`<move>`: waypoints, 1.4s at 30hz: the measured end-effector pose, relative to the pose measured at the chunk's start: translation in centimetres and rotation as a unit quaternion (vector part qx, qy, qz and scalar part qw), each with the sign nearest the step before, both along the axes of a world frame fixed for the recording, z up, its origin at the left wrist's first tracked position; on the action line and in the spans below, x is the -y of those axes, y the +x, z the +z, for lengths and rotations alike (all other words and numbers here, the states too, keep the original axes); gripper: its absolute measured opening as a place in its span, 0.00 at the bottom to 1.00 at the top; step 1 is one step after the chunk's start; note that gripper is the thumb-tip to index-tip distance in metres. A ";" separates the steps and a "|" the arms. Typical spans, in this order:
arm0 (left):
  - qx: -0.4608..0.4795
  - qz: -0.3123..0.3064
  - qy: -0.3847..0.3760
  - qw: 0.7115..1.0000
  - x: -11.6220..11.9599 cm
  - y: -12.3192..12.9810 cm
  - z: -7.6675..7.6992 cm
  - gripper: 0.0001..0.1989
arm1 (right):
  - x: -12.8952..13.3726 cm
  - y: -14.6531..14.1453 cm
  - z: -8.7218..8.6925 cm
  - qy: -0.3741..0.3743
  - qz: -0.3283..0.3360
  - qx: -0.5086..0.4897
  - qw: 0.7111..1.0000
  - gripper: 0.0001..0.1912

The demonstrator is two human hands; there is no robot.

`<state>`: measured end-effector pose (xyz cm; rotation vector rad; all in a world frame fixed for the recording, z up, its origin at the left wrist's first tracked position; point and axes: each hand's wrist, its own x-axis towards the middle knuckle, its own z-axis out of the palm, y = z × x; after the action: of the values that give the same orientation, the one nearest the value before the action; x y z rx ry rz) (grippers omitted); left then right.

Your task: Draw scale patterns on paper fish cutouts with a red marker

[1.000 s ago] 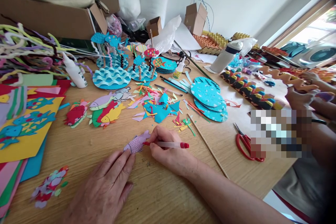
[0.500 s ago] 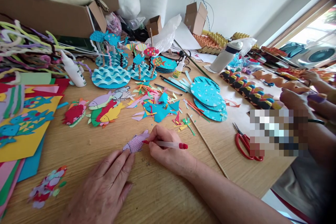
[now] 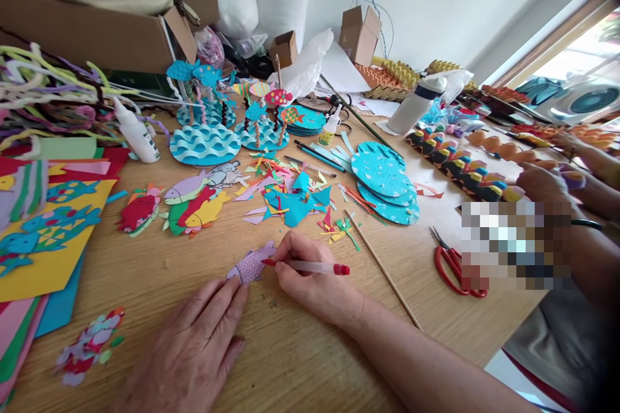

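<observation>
A purple paper fish [image 3: 250, 264] with drawn scales lies on the wooden table before me. My left hand [image 3: 194, 329] rests flat, its fingertips pressing the fish's head end. Pinched in my right hand [image 3: 310, 271] is a red pen [image 3: 314, 267] with a pale, see-through barrel; its tip is at the fish near the tail. Beyond my hands lie more cut paper fish in red [image 3: 139, 211] and yellow [image 3: 208, 210], beside a heap of coloured paper scraps [image 3: 300, 200].
Red-handled scissors [image 3: 455, 264] and a thin wooden stick [image 3: 382, 268] lie to the right. Blue paper ovals [image 3: 382, 174], a glue bottle [image 3: 137, 132] and a white flask [image 3: 416, 105] stand farther back. Paper dots [image 3: 90, 345] lie at left. Another person's hand [image 3: 542, 184] works at far right.
Almost nothing differs. Both hands keep their places, with the pen tip still at the fish's tail end; the view has shifted very slightly.
</observation>
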<state>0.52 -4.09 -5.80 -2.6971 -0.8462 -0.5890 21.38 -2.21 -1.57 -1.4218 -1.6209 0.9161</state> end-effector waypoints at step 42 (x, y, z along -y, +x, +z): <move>-0.023 0.004 0.004 1.000 0.1 0.0 -0.2 0.21 | 0.0 -0.3 -0.2 -0.013 0.010 0.023 1.000 0.05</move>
<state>0.47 -4.19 -5.95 -2.6871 -0.8417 -0.5258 21.08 -2.22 -1.74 -1.4565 -1.6659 0.9253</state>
